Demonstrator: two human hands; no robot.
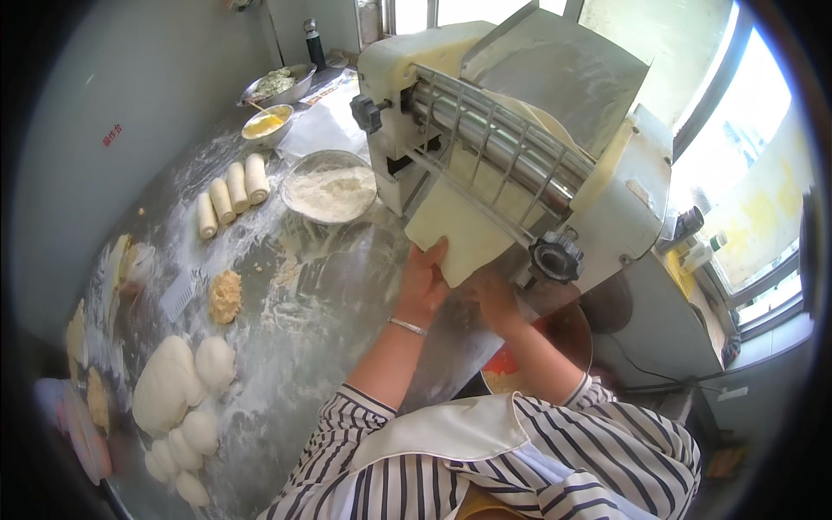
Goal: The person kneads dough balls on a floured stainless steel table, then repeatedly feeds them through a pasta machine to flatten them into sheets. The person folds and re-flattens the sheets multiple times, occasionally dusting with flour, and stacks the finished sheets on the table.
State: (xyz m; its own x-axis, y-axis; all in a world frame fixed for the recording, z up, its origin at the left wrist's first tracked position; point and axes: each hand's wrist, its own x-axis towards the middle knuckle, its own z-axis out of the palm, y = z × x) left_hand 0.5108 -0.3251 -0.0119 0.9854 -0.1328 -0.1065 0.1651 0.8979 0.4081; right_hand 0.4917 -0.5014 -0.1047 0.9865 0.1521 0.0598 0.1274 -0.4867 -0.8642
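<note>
A flat dough sheet point(458, 224) comes out below the steel rollers of a dough sheeter point(624, 201), behind its wire guard. My left hand point(426, 276) holds the sheet's lower left edge, thumb on top. My right hand point(495, 300) is at the sheet's lower right corner, under or beside it; its fingertips are partly hidden, so its hold cannot be told. More dough lies over the top of the rollers, by the metal feed tray point(552, 71). A black knob point(556, 257) sits just right of my right hand.
On the floured table point(286, 403) stand a bowl of flour point(330, 188), several dough rolls point(237, 185), a white scraper point(179, 296), a crumbly yellowish lump point(225, 297) and several dough pieces point(166, 387). A yellow-filled bowl point(266, 125) and a metal bowl of filling point(276, 84) stand farther back.
</note>
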